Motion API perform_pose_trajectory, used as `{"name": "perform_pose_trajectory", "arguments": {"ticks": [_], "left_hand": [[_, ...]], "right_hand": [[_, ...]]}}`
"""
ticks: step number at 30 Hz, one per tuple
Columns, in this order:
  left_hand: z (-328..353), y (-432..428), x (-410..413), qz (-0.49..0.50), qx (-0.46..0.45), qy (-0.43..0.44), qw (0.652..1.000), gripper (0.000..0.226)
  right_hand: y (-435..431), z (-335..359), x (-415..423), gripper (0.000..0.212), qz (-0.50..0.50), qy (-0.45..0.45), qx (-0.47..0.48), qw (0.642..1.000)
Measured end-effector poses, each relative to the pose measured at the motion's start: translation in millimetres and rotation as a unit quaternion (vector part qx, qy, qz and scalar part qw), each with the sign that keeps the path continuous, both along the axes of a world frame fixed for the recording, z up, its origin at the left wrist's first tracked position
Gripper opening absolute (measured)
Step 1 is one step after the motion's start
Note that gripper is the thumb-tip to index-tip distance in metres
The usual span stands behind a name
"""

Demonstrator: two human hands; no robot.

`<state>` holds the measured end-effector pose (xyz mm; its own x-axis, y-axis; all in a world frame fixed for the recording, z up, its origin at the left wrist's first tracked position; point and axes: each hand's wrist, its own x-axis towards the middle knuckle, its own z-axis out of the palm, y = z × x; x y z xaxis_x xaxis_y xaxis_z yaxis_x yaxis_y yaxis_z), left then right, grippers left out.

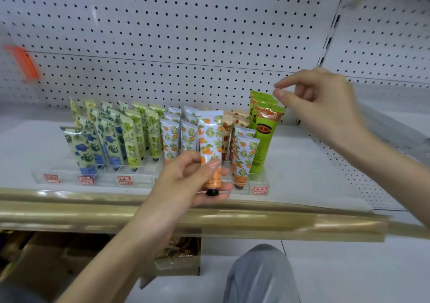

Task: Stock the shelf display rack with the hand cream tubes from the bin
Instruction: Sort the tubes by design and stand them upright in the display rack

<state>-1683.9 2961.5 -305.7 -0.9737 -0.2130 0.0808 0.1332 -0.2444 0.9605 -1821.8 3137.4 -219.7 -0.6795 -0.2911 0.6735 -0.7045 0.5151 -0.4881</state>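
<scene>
My left hand (190, 181) grips an orange-fruit-print hand cream tube (210, 139) near its black cap, upright, in front of the clear display rack (104, 177). The rack holds rows of tubes: blue-flower ones (109, 139), green-print ones (135, 137), orange-print ones (171, 137) and taller bright green tubes (265, 135) at the right end. My right hand (318, 102) hovers just above and right of the green tubes, thumb and forefinger close together with nothing visible between them.
The rack stands on a white shelf (302, 167) with a gold front rail (209, 219) and a pegboard back wall (186, 35). A cardboard box (179, 258) sits on the floor below. An orange tag (23, 63) hangs at the left. My knee (260, 274) shows at the bottom.
</scene>
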Motion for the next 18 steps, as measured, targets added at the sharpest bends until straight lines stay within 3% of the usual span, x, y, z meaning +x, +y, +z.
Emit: {"name": "perform_pose_trajectory", "arguments": {"ticks": [4,8,11,13,15,17,18], "left_hand": [[1,0,5,-0.008,-0.032,0.003,0.999,0.002],[0,-4,12,-0.006,-0.096,0.038,0.995,0.011],[-5,-16,19,0.024,-0.134,0.057,0.989,0.034],[-11,-28,25,0.057,-0.185,0.06,0.979,0.032],[-23,-45,31,0.113,-0.348,0.061,0.929,0.032],[-32,-64,38,0.181,-0.563,0.052,0.805,0.047],[-37,-72,41,0.189,-0.621,0.041,0.76,0.054]], "right_hand": [[-18,16,32,0.005,0.159,-0.087,0.055,0.982],[-42,13,47,0.015,0.211,-0.115,0.154,0.958],[-59,10,52,0.012,0.25,-0.161,0.145,0.944],[-70,8,54,0.009,0.275,-0.189,0.129,0.934],[-81,7,53,0.009,0.279,-0.199,0.122,0.932],[-92,7,50,0.01,0.258,-0.195,0.113,0.939],[-97,7,48,0.011,0.245,-0.191,0.105,0.945]]}}
